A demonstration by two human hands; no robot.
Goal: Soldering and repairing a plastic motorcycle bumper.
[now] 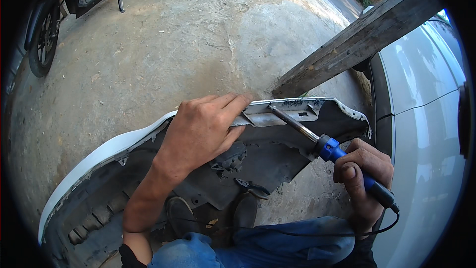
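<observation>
A white car bumper [101, 155] lies across in front of me with its dark inner side toward me. My left hand [201, 126] grips its upper edge near the middle, fingers over the rim and thumb on the inner side. In my right hand [366, 171] is a blue soldering iron [328, 148], held by its handle. Its metal tip touches the inner face of the bumper just below the rim, right of my left hand. Dark, rough marks show along the rim right of the tip. A black cable [317, 234] runs from the handle across my jeans.
Pliers [253, 187] with dark handles lie by my shoes, below the bumper's inner side. A square post [357, 39] rises just beyond the bumper. A white car [421, 114] stands close on the right. A motorbike [45, 39] is at the far left on the concrete floor [163, 44].
</observation>
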